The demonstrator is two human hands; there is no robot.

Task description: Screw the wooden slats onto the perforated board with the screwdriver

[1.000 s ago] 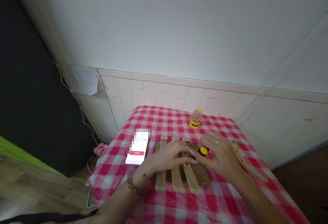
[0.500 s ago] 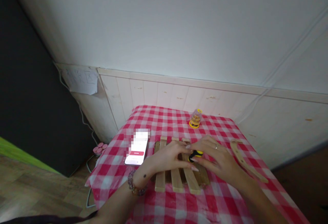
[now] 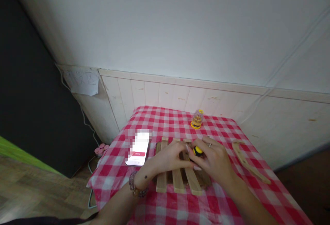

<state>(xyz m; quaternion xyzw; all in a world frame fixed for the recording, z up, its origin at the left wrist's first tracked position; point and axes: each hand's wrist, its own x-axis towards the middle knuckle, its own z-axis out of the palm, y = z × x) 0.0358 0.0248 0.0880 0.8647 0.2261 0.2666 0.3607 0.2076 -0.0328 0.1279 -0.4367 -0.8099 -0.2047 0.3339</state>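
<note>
Several light wooden slats (image 3: 177, 183) lie side by side across a darker wooden board (image 3: 205, 178), in front of me. My left hand (image 3: 168, 156) rests over them, its curved fingers and thumb holding the rightmost slat (image 3: 193, 183). In my right hand (image 3: 215, 156) is a small black and yellow screwdriver (image 3: 198, 150), gripped between thumb and fingers with its yellow end tilted toward me. The screwdriver's tip is hidden by the hands, above the right part of the slats. Both hands nearly touch there.
A clear bit case with yellow ends (image 3: 197, 119) stands at the back of the checkered tablecloth (image 3: 165, 118). A lit phone (image 3: 139, 149) lies left of the slats. To the right is a curved wooden piece (image 3: 249, 163). A panelled wall (image 3: 154, 92) borders the table's far side.
My right hand has turned and closed more around the screwdriver, shifting slightly left; the handle now points more toward me. My left hand and the slats stay put.
</note>
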